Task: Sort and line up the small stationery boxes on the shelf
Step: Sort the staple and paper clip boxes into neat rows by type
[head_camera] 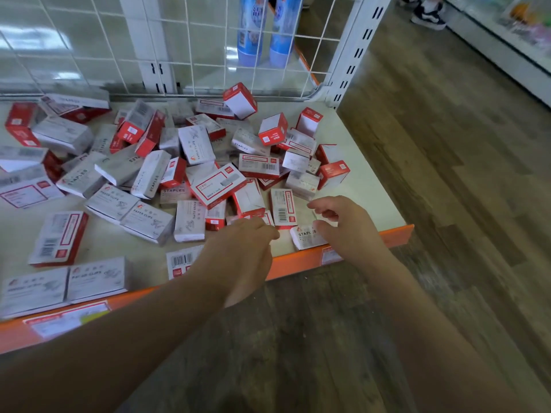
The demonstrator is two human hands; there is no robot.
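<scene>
Sorting barely begun: red-and-white cardboard stationery boxes (208, 162) lie jumbled across the cream orange-edged shelf (372, 186). Left hand (241, 248) and right hand (346, 225) hover empty, fingers loosely curled.

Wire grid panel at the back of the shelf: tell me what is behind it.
Behind the wire grid panel stand two blue bottles, seen through the mesh, and a pale floor. Their upper parts run out of the frame; the labels are too blurred to read.

Pale shelf (362, 186) w/ orange edge; red-white boxes (219, 186) jumbled, prob. dozens.
</scene>
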